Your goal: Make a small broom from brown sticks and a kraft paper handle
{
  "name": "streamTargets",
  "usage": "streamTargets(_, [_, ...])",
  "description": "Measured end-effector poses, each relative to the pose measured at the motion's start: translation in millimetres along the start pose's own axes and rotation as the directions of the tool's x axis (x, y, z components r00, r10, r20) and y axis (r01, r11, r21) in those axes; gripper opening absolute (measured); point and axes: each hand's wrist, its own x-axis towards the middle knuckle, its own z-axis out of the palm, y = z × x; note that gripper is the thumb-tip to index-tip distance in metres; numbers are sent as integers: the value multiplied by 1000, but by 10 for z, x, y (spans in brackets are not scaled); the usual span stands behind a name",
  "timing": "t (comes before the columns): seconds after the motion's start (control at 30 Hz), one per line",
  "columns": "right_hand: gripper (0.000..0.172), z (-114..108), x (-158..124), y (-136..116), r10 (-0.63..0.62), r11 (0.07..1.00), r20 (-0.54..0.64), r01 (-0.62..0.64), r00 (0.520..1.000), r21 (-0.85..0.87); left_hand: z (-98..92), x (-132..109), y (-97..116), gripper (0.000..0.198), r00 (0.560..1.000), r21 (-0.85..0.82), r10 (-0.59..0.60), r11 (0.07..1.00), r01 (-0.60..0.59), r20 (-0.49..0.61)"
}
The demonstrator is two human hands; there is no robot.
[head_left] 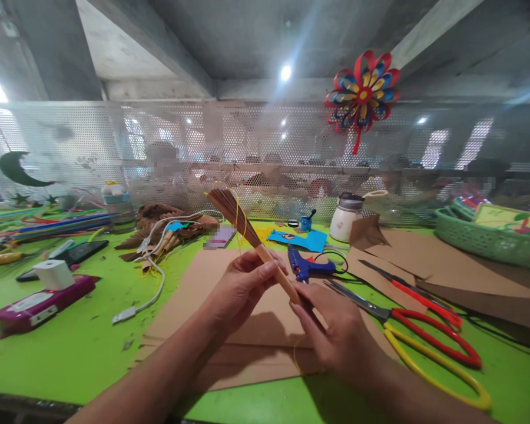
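Note:
Between my hands a folded brown paper fan [234, 213] is held at a slant, its pleats spreading at the upper left and its narrow end at the lower right. My left hand [242, 282] pinches it near the middle with thumb and fingers. At the narrow end, my right hand [335, 324] is closed on it. A thin yellow string [246, 221] runs along the pleats, and a loose length of it hangs below my right hand. Beneath lie sheets of brown paper [203, 282] in a stack.
Large scissors [424, 330] and a smaller red-handled pair [424, 294] lie at the right. A blue glue gun [307, 265] rests just beyond my hands. A purple power strip [44, 306] and white cable [159, 282] are at the left, a green basket [468, 238] at the far right.

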Motion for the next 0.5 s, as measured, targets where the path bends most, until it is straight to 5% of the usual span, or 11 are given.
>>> streamTargets(0.5, [36,-3,-11,27,-46,993,-13,45,999,-107,-10,-16,-28,6,997,31,1,1000,-3,83])
